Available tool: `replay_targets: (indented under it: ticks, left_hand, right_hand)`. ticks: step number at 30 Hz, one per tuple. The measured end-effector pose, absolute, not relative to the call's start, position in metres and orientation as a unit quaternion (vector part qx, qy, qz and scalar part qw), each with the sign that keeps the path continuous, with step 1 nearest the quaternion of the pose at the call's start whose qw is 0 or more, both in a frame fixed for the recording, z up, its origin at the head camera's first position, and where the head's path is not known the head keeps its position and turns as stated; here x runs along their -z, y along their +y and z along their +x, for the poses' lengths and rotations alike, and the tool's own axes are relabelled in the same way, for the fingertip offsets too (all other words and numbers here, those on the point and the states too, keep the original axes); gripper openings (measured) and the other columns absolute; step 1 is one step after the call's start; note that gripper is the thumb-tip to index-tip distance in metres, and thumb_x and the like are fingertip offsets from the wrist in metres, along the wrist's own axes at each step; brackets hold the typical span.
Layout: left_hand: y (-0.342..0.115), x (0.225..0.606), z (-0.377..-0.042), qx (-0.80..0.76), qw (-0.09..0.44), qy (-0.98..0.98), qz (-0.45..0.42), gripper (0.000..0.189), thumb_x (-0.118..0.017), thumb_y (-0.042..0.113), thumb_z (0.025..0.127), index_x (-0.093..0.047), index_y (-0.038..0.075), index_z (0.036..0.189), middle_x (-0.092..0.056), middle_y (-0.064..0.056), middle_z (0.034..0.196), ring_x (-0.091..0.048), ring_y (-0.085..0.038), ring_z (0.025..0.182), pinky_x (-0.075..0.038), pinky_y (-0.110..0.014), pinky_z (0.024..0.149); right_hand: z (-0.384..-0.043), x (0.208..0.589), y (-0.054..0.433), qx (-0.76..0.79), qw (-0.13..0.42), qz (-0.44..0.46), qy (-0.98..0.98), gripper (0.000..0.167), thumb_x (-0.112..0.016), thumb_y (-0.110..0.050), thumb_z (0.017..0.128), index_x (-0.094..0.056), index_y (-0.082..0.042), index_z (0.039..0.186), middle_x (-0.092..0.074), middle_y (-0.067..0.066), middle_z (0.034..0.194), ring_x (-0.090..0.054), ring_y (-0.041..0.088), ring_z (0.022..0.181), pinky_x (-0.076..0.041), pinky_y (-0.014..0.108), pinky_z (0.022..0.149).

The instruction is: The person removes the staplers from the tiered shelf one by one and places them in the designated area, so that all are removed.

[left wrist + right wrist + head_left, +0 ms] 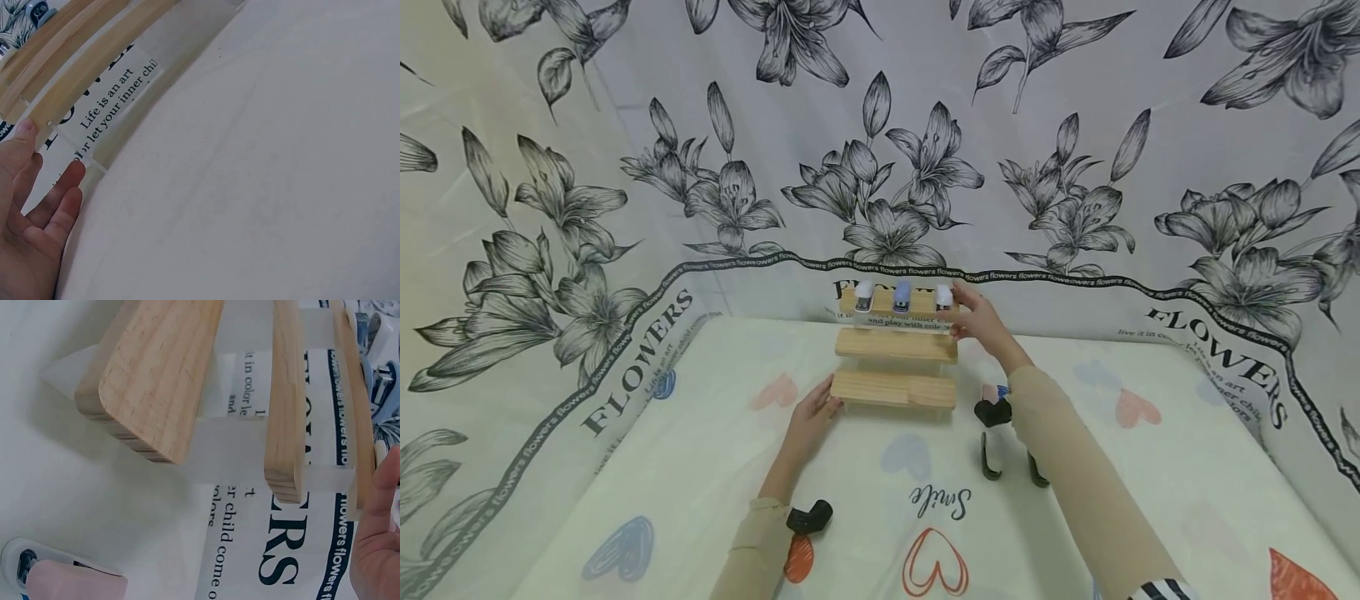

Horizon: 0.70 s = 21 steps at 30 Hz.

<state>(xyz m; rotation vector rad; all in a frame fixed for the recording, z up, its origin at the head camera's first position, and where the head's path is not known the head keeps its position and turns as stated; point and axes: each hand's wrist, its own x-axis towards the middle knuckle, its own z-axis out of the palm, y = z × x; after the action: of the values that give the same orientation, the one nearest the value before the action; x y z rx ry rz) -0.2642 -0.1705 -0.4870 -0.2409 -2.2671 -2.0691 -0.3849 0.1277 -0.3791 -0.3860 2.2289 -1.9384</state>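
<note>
A three-tier wooden rack (895,345) with clear side supports stands at the back of the table. Along its top tier are three mini staplers: a white one (864,296), a blue one (902,297) and another white one (943,297) at the right end. My right hand (981,323) pinches that right-hand white stapler, its thumb across the front; in the right wrist view only part of the hand shows. At the lowest plank's left end, my left hand (812,421) touches the wood with its thumb (26,134), other fingers loosely extended beside the clear support.
A pink mini stapler (75,578) lies right of the rack, behind a black bent piece (994,412). Nearer me are two dark curved pieces, one (990,458) in plain sight. Another black bent piece (809,517) lies beside my left sleeve. A floral curtain (737,167) hangs behind.
</note>
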Motion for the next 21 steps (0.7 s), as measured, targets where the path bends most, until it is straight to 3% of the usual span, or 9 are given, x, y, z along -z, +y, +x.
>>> replay_targets:
  ticks: [4,10,17,21]
  left_hand:
    - [-0.175,0.497,-0.27,0.681,0.029,-0.728,-0.071,0.05,-0.053,0.015,0.091,-0.036,0.002,0.135,-0.04,-0.013,0.133,-0.052,-0.027,0.106,-0.043,-0.027,0.087]
    - [-0.177,0.512,-0.276,0.67,0.043,-0.737,-0.077,0.053,-0.054,0.023,0.09,-0.036,0.004,0.136,-0.04,-0.013,0.134,-0.054,-0.025,0.105,-0.044,-0.027,0.086]
    - [-0.173,0.49,-0.267,0.678,0.03,-0.73,-0.082,0.048,-0.051,0.009,0.092,-0.033,-0.002,0.136,-0.037,-0.016,0.134,-0.052,-0.033,0.106,-0.044,-0.027,0.085]
    - [-0.172,0.486,-0.264,0.676,0.029,-0.732,-0.078,0.047,-0.05,0.007,0.092,-0.033,-0.003,0.135,-0.038,-0.016,0.134,-0.052,-0.031,0.105,-0.044,-0.03,0.086]
  right_hand:
    - [-0.385,0.378,0.124,0.641,0.081,-0.129,0.752,0.069,-0.06,-0.009,0.087,-0.021,-0.016,0.144,-0.031,0.017,0.138,-0.05,0.012,0.049,-0.05,0.024,0.049]
    - [-0.385,0.379,0.123,0.634,0.067,-0.118,0.762,0.061,-0.058,-0.008,0.088,-0.029,-0.012,0.141,-0.03,0.012,0.141,-0.049,0.011,0.046,-0.05,0.023,0.047]
    - [-0.379,0.374,0.118,0.675,0.072,-0.119,0.724,0.06,-0.058,-0.001,0.086,-0.03,-0.007,0.139,-0.03,0.016,0.14,-0.05,0.013,0.047,-0.048,0.023,0.044]
    - [-0.381,0.381,0.114,0.691,0.062,-0.104,0.713,0.058,-0.06,0.0,0.084,-0.034,-0.008,0.135,-0.034,0.015,0.137,-0.051,0.013,0.047,-0.047,0.022,0.044]
